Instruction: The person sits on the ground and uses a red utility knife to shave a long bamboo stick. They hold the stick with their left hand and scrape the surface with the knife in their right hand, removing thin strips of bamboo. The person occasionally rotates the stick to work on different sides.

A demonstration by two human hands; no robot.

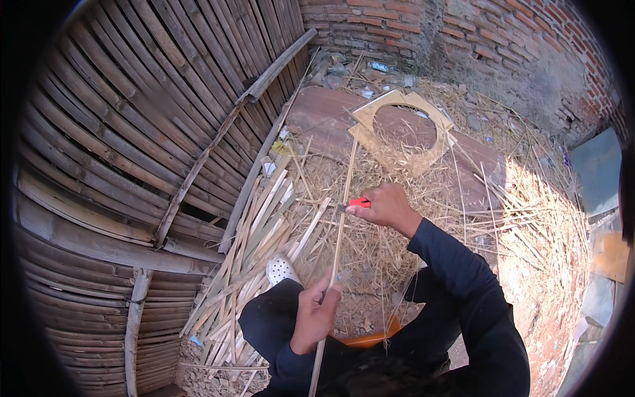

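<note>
A long, thin bamboo strip (336,255) runs from near my lap up and away, tilted slightly to the right. Closed round its lower part is my left hand (316,314), thumb lying along the strip. Farther up, my right hand (387,208) grips a red-handled cutter knife (359,202). Its dark blade lies against or just over the strip; I cannot tell how deep it sits. The strip's far end comes close to a wooden board with a round hole (370,135).
Several split bamboo strips (254,231) lie in a heap at left, by my white clog (281,270). Shavings (423,245) litter the ground. A bamboo slat wall (145,132) rises at left, a brick wall (456,33) at the back. Something orange (370,339) is under me.
</note>
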